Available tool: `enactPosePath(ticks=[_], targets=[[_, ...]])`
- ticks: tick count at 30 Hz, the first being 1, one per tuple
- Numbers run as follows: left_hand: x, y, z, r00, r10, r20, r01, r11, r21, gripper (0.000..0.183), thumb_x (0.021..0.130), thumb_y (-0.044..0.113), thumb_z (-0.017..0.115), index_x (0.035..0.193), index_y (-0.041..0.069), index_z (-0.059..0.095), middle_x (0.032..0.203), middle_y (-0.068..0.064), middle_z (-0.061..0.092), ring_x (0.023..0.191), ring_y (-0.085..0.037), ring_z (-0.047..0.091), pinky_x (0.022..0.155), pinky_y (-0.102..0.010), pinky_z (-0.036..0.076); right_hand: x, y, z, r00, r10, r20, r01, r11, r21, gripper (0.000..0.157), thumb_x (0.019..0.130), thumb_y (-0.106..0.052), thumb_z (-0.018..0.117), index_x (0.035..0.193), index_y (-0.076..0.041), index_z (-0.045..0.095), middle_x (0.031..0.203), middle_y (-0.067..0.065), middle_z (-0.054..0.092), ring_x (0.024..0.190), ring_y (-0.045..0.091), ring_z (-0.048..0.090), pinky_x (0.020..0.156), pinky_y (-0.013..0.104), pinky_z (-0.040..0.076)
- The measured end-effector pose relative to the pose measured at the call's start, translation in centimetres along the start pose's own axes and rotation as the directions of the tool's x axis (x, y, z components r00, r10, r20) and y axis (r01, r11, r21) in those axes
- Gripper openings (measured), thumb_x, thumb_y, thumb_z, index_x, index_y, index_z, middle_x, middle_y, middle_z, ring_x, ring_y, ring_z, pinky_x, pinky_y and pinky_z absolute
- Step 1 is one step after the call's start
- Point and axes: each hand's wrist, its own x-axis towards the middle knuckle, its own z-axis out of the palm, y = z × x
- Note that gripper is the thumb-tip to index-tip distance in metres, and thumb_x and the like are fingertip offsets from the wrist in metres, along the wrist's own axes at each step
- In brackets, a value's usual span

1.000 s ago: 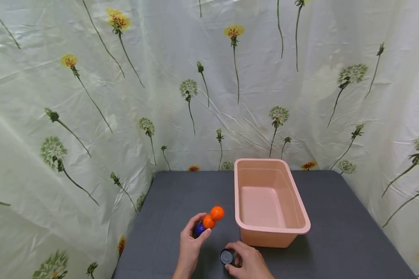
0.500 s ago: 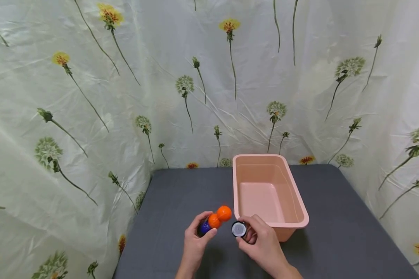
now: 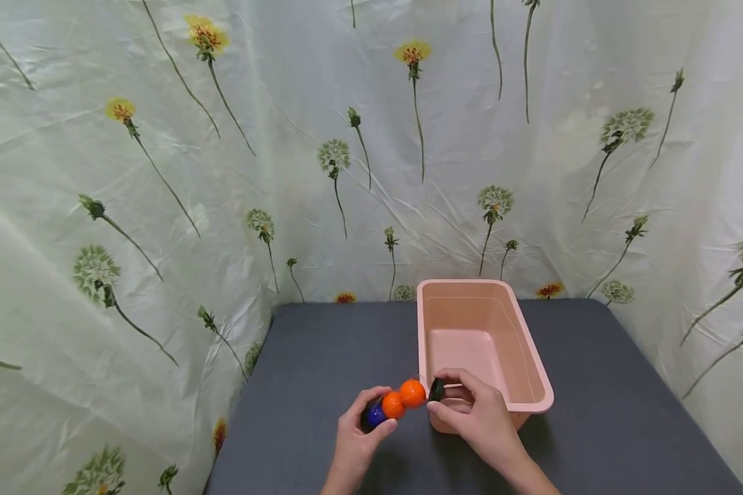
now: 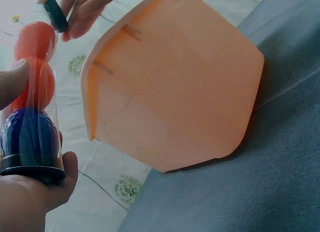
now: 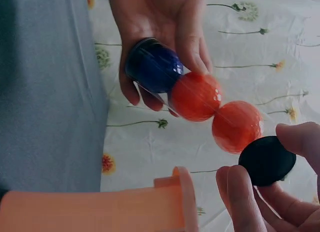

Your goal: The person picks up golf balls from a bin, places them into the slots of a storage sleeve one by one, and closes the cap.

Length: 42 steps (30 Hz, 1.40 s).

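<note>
My left hand point(image 3: 358, 433) grips a clear plastic tube point(image 4: 56, 117) around its lower part. Inside the tube sit a blue ball point(image 4: 30, 134) at the black base and two orange balls point(image 5: 237, 127) stacked beyond it. Between thumb and fingers, my right hand point(image 3: 479, 419) pinches a round black cap point(image 5: 267, 161) at the tube's far end. The cap stands tilted at the tube's mouth in the left wrist view; whether it touches the rim I cannot tell. In the head view the tube leans up to the right.
A pink plastic tub point(image 3: 535, 385) stands on the dark grey table point(image 3: 322, 357), just behind and under my right hand. A flower-print curtain point(image 3: 371, 172) hangs around the table's back and sides.
My right hand has lifted the black cap off the table and brought it up to the tube's end, turning it sideways. The left hand has shifted right with the tube.
</note>
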Motion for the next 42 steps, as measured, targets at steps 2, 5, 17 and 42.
enactPosePath(ticks=[2, 5, 17, 42], targets=[[-0.2, -0.1, 0.1, 1.0, 0.0, 0.011, 0.0, 1.0, 0.005, 0.043, 0.089, 0.012, 0.078, 0.129, 0.017, 0.064, 0.127, -0.006, 0.064, 0.114, -0.026, 0.061, 0.097, -0.031, 0.051, 0.1, -0.2, -0.2, 1.0, 0.016, 0.021, -0.016, 1.0, -0.002, 0.046, 0.078, -0.019, 0.088, 0.119, -0.016, 0.068, 0.111, 0.003, 0.068, 0.09, 0.023, 0.071, 0.077, 0.029, 0.058], [-0.2, -0.2, 0.1, 1.0, 0.004, 0.019, -0.004, 1.0, 0.008, 0.043, 0.089, 0.012, 0.078, 0.129, 0.018, 0.064, 0.126, -0.005, 0.064, 0.113, -0.026, 0.062, 0.097, -0.032, 0.05, 0.4, -0.4, -0.5, 0.997, 0.006, 0.072, -0.003, 0.999, -0.04, 0.046, 0.08, -0.025, 0.087, 0.122, -0.017, 0.07, 0.112, 0.0, 0.068, 0.091, 0.022, 0.07, 0.077, 0.03, 0.058], [0.1, 0.0, -0.1, 0.996, -0.026, 0.087, 0.023, 0.999, 0.034, 0.041, 0.09, 0.018, 0.077, 0.129, 0.021, 0.065, 0.124, -0.004, 0.061, 0.113, -0.027, 0.06, 0.096, -0.031, 0.051, 2.3, -2.0, -2.0, 0.945, -0.09, 0.314, 0.188, 0.937, -0.295, 0.043, 0.085, -0.034, 0.082, 0.121, -0.013, 0.073, 0.101, -0.009, 0.067, 0.078, 0.009, 0.062, 0.07, 0.029, 0.058], [0.2, -0.7, 0.3, 0.987, -0.115, 0.109, 0.114, 0.993, 0.013, 0.041, 0.087, 0.02, 0.08, 0.126, 0.018, 0.066, 0.124, -0.006, 0.063, 0.113, -0.028, 0.06, 0.096, -0.029, 0.05, 1.7, -2.0, -0.8, 0.97, -0.077, 0.23, 0.184, 0.852, -0.49, 0.04, 0.077, -0.027, 0.087, 0.11, -0.008, 0.077, 0.098, -0.001, 0.075, 0.074, 0.001, 0.066, 0.067, 0.025, 0.057]])
